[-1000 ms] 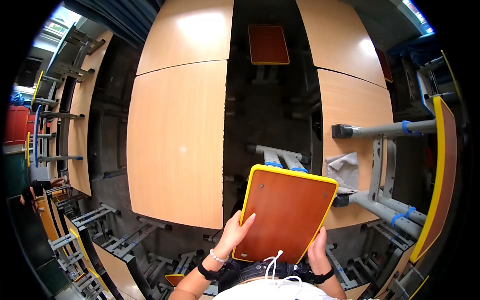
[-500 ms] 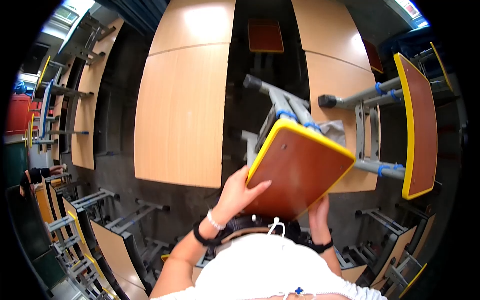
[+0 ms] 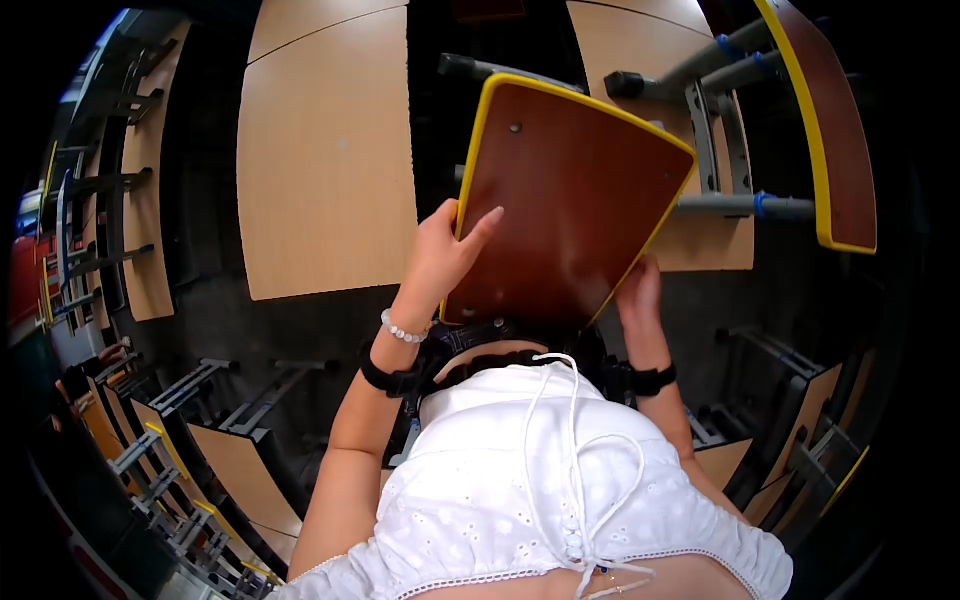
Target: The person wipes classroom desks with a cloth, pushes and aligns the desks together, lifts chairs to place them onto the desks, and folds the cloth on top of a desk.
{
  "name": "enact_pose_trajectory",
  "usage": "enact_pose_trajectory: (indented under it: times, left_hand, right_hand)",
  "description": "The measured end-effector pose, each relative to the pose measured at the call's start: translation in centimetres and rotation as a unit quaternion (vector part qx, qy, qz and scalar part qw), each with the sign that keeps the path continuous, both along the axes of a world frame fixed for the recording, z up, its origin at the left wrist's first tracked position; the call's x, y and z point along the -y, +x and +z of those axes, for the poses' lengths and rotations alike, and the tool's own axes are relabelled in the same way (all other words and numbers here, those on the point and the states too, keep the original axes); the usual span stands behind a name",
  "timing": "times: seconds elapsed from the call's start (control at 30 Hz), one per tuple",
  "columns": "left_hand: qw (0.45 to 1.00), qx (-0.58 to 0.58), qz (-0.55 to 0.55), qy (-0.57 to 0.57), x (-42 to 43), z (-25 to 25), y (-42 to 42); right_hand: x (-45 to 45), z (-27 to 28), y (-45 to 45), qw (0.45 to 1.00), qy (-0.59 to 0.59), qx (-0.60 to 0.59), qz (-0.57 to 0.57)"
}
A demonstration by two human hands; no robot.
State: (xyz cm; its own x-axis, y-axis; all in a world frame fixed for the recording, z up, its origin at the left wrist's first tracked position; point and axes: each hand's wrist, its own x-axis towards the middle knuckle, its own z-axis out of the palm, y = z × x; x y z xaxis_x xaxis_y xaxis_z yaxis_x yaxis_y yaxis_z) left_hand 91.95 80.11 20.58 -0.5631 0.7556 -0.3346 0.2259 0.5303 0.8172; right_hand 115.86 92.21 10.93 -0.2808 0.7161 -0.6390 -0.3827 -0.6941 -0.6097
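I hold a stool (image 3: 575, 200) with a reddish-brown seat and a yellow rim in front of my waist. Its seat faces me at a tilt, and one grey leg with a black foot juts out past the far edge. My left hand (image 3: 448, 250) grips the left rim, thumb lying on the seat face and fingers behind it. At the lower right rim, my right hand (image 3: 640, 292) is closed on the edge, its fingers partly hidden by the seat. Most of the stool's legs are hidden behind the seat.
Light wooden desks stand at the left (image 3: 330, 160) and right (image 3: 650, 50), with a dark gap between. Another stool (image 3: 835, 140) rests on the right desk, its legs pointing left. More desks and stools line both sides. A person's arm (image 3: 105, 355) shows at far left.
The stool seat has turned more squarely toward me, hiding most of its legs. Both hands keep their hold. The view has shifted, so the desks sit higher and more to the left.
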Motion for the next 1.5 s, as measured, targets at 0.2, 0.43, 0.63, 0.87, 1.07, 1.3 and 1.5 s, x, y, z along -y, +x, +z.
enact_pose_trajectory:
  times: [0.2,0.43,0.63,0.87,1.07,1.3,1.5]
  left_hand:
    - [1.0,-0.002,-0.005,-0.003,1.0,0.9,0.5]
    - [1.0,-0.008,0.0,0.024,1.3,-0.2,0.5]
    - [0.999,-0.033,-0.004,0.016,1.8,1.6,1.1]
    - [0.999,0.006,0.013,0.04,4.5,1.3,0.4]
    - [0.997,0.01,0.029,0.065,5.7,4.0,1.3]
    - [0.996,-0.059,0.01,0.061,5.0,4.2,1.8]
    - [0.999,0.001,0.003,0.054,4.6,3.6,2.6]
  right_hand:
    - [0.3,0.6,-0.4,1.0,0.009,-0.004,0.009]
    - [0.2,-0.9,0.1,1.0,-0.006,0.009,-0.015]
    - [0.5,-0.1,0.0,1.0,0.004,-0.021,0.002]
    - [1.9,2.6,-1.5,0.998,0.062,-0.015,0.013]
    - [2.3,3.7,-1.4,0.992,0.115,-0.006,0.052]
    - [1.6,4.9,-1.2,0.998,0.061,-0.013,0.011]
    - [1.0,4.2,0.8,0.994,0.099,-0.028,0.042]
